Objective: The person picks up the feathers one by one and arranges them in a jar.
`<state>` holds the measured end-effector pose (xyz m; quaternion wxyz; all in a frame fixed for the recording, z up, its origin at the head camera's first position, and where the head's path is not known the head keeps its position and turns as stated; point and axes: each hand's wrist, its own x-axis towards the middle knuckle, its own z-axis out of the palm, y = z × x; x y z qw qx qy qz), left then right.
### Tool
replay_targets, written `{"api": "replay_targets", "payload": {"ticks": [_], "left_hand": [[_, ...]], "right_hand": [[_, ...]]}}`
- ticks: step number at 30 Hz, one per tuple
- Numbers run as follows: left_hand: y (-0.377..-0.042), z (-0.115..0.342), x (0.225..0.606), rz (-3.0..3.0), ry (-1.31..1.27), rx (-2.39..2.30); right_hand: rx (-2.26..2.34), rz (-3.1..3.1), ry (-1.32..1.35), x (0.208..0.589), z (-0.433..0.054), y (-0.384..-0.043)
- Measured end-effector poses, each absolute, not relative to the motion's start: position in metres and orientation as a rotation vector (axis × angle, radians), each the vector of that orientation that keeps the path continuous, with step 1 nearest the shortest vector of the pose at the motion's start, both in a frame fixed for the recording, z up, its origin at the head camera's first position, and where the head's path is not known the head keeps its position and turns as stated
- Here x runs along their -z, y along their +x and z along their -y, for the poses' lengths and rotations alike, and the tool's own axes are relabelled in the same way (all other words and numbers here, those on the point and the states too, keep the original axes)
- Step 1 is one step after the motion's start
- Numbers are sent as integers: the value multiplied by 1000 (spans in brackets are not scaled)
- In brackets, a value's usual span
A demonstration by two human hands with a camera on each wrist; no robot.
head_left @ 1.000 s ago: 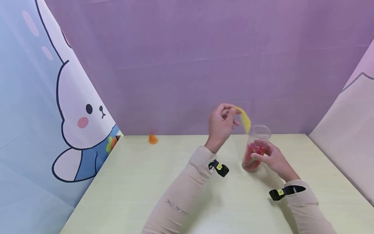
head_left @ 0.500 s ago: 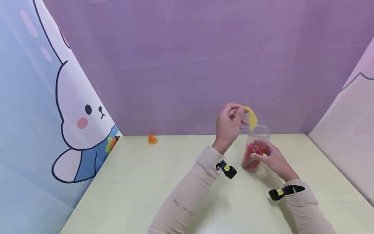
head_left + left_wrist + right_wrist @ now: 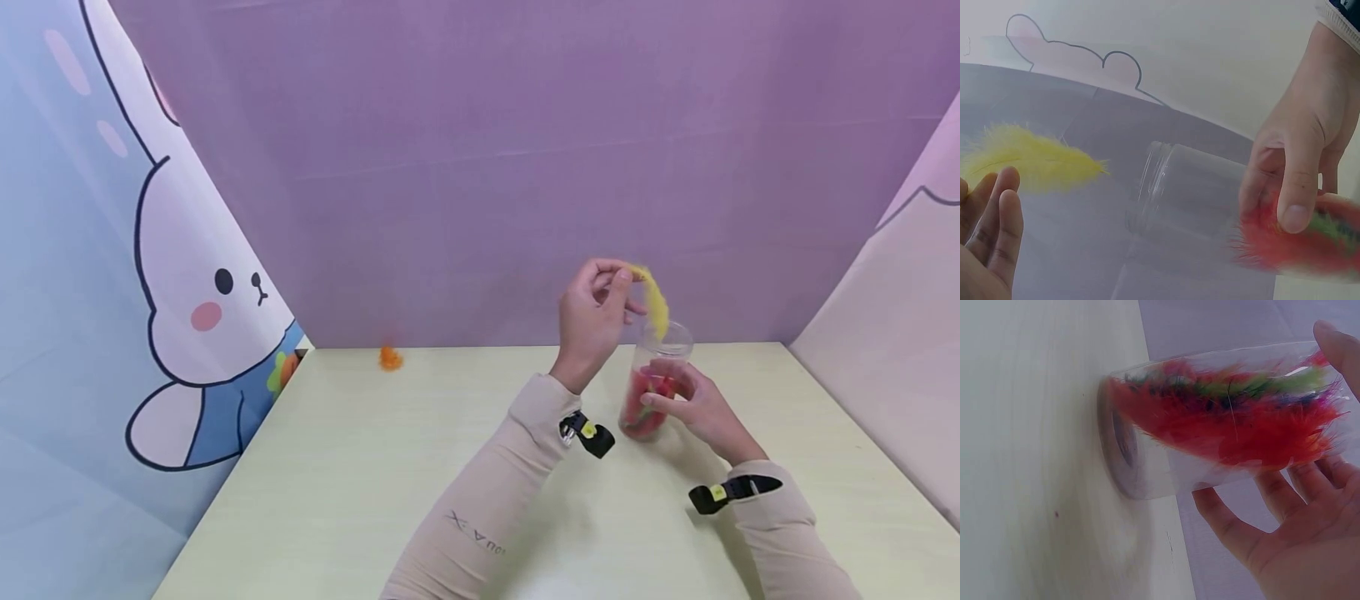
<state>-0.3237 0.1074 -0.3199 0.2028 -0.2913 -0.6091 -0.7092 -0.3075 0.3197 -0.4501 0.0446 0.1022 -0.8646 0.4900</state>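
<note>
A fluffy yellow feather (image 3: pixel 657 307) hangs from my left hand (image 3: pixel 592 321), pinched at its upper end between thumb and fingers. Its lower tip overlaps the mouth of a clear jar (image 3: pixel 670 337) in the head view. In the left wrist view the feather (image 3: pixel 1041 159) points its thin end toward the jar's rim (image 3: pixel 1154 181), with a gap between them. My right hand (image 3: pixel 701 408) grips the jar around its middle, thumb in front. Inside, red, green and dark feathers (image 3: pixel 1229 419) fill the lower part. The jar stands tilted, its base (image 3: pixel 1119 447) close on the table.
An orange feather tuft (image 3: pixel 391 358) lies at the table's back edge, left of the hands. The pale table (image 3: pixel 337 467) ends at a purple backdrop (image 3: pixel 450 208). A rabbit-printed cloth (image 3: pixel 202 275) hangs at the left, a pale one (image 3: pixel 892 333) at the right.
My left hand has moved right with the yellow feather, from beside the jar to over its mouth. The right hand and jar stay nearly in place.
</note>
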Motion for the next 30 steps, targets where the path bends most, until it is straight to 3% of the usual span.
{"api": "replay_targets", "payload": {"ticks": [23,30], "left_hand": [[-333,-121,339,1831,-744,1957],[-334,-120,351,2107,-765,1566]], "right_hand": [[-1494,2638,314,451,-318,-307],[-1516,2639,290,450,-318,-307]]}}
